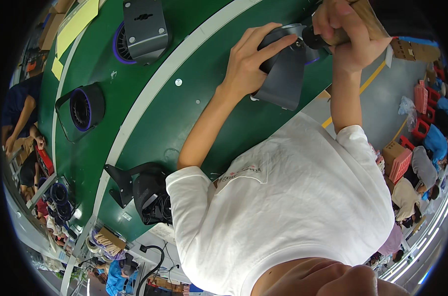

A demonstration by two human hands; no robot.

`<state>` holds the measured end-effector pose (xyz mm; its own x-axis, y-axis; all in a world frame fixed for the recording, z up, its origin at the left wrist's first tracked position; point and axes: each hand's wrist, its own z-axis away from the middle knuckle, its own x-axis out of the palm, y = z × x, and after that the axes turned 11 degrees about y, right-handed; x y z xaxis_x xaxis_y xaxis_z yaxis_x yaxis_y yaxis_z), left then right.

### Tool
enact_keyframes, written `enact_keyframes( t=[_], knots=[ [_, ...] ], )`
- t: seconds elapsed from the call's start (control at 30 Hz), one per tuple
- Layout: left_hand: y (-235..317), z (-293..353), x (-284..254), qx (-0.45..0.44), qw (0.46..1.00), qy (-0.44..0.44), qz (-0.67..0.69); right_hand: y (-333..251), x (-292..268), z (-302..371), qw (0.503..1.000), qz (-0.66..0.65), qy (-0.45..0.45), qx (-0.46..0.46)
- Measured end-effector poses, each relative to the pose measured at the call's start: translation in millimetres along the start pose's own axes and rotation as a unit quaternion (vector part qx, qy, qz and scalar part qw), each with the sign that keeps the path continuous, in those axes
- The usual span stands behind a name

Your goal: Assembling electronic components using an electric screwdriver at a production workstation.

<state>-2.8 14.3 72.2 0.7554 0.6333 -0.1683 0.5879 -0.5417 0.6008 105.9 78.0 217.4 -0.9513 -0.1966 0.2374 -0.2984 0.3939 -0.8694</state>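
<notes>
Over the near edge of the counter (209,69), the left hand (246,66) grips a black bracketed fixture (283,84); the right hand's (349,34) fingers wrap a tool (311,38) at its joint. Fastening seems underway, unfinished.

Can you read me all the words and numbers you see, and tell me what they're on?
None can be read out clearly:
Shirt pocket: small lettering, too blurred to read.
Cardboard box on the right: printing, too small to read.
Round white sticker on the green table: faint marks, too small to read.
</notes>
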Motion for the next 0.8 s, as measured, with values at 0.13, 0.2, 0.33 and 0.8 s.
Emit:
enact_keyframes(
  t=[0.13,0.2,0.33,0.8],
  knots=[
    [-1.1,-0.4,-2.1,-0.002,1.000,0.001,0.007,7.4,0.4,5.2,0.999,-0.048,-0.025,0.005],
    [-2.2,-1.2,-2.0,-0.002,1.000,0.004,0.012,10.4,-0.1,5.3,0.997,-0.066,-0.046,0.013],
    [-0.2,-5.4,-1.5,-0.012,1.000,-0.008,0.007,13.9,-8.9,0.8,0.994,-0.082,-0.064,0.039],
    [-27.5,42.4,-1.9,-0.731,0.514,0.010,0.449,42.6,-84.0,-39.9,0.981,-0.078,0.107,-0.139]
  ],
)
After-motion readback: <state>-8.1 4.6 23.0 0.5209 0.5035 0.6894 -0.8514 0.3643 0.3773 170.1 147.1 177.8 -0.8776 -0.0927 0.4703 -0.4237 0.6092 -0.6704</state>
